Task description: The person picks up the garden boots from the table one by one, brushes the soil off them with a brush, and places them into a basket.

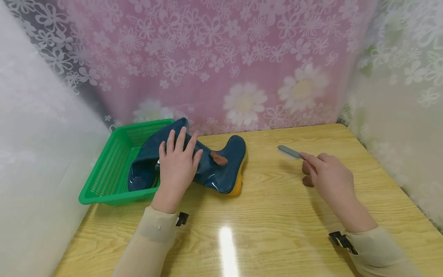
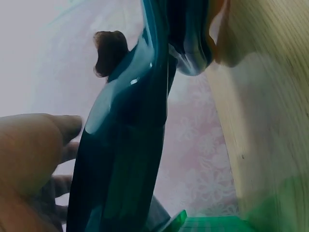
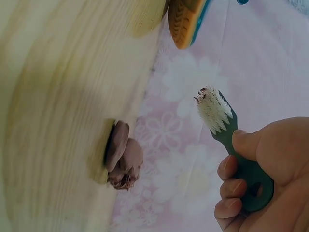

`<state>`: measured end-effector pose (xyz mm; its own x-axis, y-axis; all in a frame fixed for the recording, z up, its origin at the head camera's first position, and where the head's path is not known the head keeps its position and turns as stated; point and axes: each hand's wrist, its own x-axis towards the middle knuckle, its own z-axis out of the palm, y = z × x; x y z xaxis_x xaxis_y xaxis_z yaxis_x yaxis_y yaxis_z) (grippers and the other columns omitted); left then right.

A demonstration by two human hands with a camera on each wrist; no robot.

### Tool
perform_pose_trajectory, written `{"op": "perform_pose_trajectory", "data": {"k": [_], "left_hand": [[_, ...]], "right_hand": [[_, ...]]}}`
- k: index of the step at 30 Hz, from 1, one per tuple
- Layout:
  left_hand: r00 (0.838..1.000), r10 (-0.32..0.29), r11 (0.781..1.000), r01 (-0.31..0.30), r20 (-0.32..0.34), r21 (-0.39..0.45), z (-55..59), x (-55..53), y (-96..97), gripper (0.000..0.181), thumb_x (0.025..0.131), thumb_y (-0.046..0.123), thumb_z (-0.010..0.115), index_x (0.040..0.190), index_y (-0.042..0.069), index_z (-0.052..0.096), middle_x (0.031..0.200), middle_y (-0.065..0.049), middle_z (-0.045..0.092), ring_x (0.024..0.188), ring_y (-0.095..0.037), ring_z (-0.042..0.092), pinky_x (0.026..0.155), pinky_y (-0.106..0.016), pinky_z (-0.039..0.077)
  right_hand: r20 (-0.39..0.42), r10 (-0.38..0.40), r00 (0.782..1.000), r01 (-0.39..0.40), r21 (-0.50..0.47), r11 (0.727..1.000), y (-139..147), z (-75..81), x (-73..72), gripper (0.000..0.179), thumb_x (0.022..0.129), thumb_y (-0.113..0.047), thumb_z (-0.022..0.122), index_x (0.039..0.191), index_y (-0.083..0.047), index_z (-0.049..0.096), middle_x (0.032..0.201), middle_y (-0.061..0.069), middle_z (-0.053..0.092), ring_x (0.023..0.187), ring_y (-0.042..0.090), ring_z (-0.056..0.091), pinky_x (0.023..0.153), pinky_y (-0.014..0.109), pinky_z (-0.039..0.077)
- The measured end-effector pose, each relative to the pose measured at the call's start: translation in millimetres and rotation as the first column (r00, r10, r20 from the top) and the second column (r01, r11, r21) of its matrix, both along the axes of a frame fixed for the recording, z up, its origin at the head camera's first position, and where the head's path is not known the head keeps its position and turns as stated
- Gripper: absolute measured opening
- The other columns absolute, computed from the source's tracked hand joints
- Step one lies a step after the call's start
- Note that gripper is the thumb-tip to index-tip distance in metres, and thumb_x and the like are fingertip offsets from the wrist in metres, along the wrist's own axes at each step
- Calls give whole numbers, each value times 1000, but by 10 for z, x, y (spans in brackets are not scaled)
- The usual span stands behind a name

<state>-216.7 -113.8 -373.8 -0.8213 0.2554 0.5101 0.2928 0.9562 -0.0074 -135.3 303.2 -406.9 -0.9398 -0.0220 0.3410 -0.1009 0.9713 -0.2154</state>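
A dark blue rubber boot (image 1: 221,175) with a yellow-orange sole lies on its side, its shaft reaching over the rim of a green plastic basket (image 1: 100,198). On the boot sits a reddish-brown, clay-like lump (image 1: 219,158). My left hand (image 1: 177,165) is spread over the shaft with straight fingers; exact contact is hard to see. My right hand (image 1: 330,179) grips the handle of a small dark-green brush (image 3: 246,166), thumb on top, held in the air right of the boot. Brown residue tips its pale bristles (image 3: 212,108).
Several brown clay-like lumps (image 3: 124,157) rest on the wooden table (image 1: 270,215) below the right hand. A dark blue rubber part (image 1: 142,179) lies inside the basket; whether it is a second boot I cannot tell. A floral curtain (image 1: 221,69) hangs behind the table.
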Motion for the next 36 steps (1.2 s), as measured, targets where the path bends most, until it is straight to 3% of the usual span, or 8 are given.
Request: {"op": "perform_pose_trajectory", "data": {"k": [3,8,19,24,30,36], "left_hand": [[998,49,999,-48,26,-14,-26,-24,-43,58,112,45,66,164,20,57,177,-19,35,162,-50,27,121,-71,36],[996,83,996,-83,39,10,-33,-64,-74,53,113,43,65,160,19,62,173,-20,40,157,-52,35,112,-70,46],[995,92,996,-92,48,2,-79,-98,-44,50,114,41,64,157,17,64,169,-19,46,147,-51,44,111,-69,46],[997,73,997,-74,34,14,-109,-73,31,46,113,39,65,153,14,68,166,-19,50,141,-50,49,106,-66,50],[999,11,998,-9,-31,69,-128,-76,133,39,113,29,69,145,8,73,160,-22,55,131,-48,55,99,-58,59],[996,8,998,-1,-92,68,-165,-76,228,35,111,28,71,139,7,76,155,-21,60,123,-45,59,85,-50,66]], "right_hand": [[-40,20,999,-20,6,1000,-66,5,-42,43,109,-14,71,152,-16,68,99,11,65,82,34,60,50,43,48],[-149,58,987,-60,-9,998,-182,62,-127,38,109,-17,73,147,-17,72,87,6,61,69,26,53,49,38,41],[-249,114,962,-127,-36,991,-460,212,-234,35,108,-16,75,142,-20,77,83,4,59,69,27,53,50,39,40],[-238,136,962,-149,-36,988,-550,254,-239,34,108,-16,74,142,-20,77,84,4,58,73,29,58,51,41,44],[-202,145,969,-155,-34,987,-629,264,-250,34,109,-18,73,143,-21,77,85,5,60,76,30,60,51,42,47],[-192,212,958,-228,-64,972,-713,262,-262,33,109,-16,73,142,-18,78,86,4,60,79,29,59,57,41,48]]}}
